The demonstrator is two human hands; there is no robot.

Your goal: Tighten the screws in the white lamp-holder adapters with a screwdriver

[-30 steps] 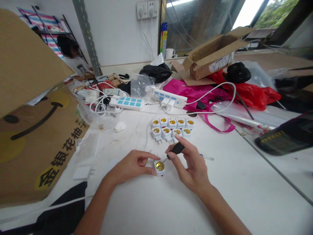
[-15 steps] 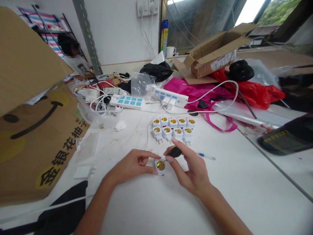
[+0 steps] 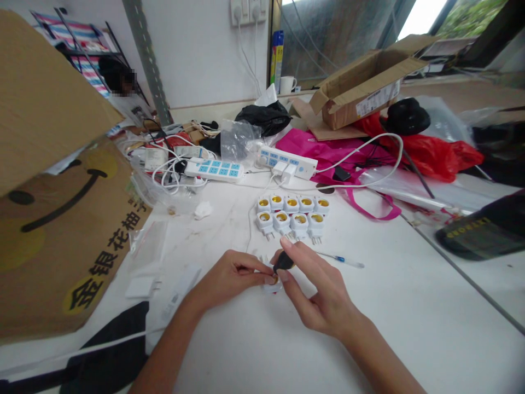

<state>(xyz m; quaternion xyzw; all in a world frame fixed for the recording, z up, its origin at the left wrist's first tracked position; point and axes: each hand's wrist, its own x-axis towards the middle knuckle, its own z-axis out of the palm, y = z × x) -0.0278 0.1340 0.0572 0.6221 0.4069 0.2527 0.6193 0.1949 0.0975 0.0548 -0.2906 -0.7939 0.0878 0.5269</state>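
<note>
My left hand (image 3: pixel 232 276) pinches a small white lamp-socket adapter (image 3: pixel 274 285) on the white table (image 3: pixel 410 306); my fingers hide most of it. My right hand (image 3: pixel 318 287) grips a short screwdriver with a black handle (image 3: pixel 283 262), its tip down at the adapter. Just beyond my hands, several more white adapters with brass sockets (image 3: pixel 292 213) stand in two rows. A blue pen (image 3: pixel 342 259) lies to the right of my right hand.
A large cardboard box with a smiley print (image 3: pixel 61 219) fills the left. Two power strips (image 3: pixel 215 170) with tangled white cables, plastic bags, a pink bag (image 3: pixel 328 156) and an open carton (image 3: pixel 365 87) crowd the back. A person sits at far left (image 3: pixel 123 93).
My hands have closed together over the adapter, so its brass socket no longer shows. The screwdriver handle has moved left and down toward my left fingers.
</note>
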